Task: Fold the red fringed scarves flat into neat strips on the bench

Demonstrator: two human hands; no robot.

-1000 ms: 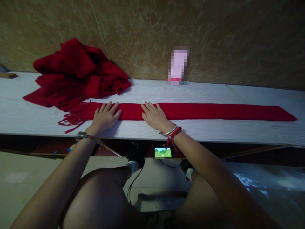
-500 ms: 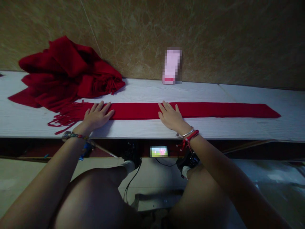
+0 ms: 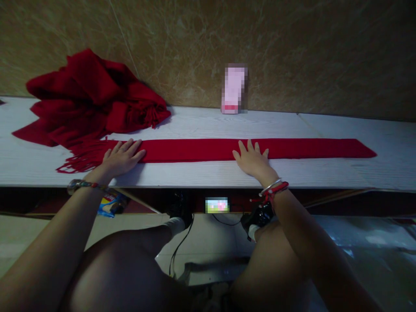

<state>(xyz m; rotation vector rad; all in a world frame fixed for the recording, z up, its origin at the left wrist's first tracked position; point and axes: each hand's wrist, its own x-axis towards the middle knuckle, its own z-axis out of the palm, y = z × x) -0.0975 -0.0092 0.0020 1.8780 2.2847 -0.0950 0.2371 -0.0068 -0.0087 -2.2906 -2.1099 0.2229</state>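
Observation:
A red scarf (image 3: 191, 150) lies folded into a long narrow strip along a white wooden-looking tabletop (image 3: 195, 175). Its fringe spreads out at the left, and the right end tapers to a point. My left hand (image 3: 121, 158) rests palm down near the fringed end, fingers spread. Farther right, my right hand (image 3: 253, 160) presses flat on the strip, also with its fingers apart. Neither hand grips the cloth. Behind my left hand sits a loose heap of red fringed cloth (image 3: 87, 99), piled against the wall.
A pink object (image 3: 234, 89), blurred out, leans on the marbled wall (image 3: 182, 47) at the back. Below the table edge are a small lit screen (image 3: 217, 205), a cable (image 3: 180, 245) and a blue and yellow packet (image 3: 110, 204). My knees are under the edge.
My right hand has slid right along the strip, and my left hand has moved a little left. The scarf has shifted slightly left, its fringe lying farther out.

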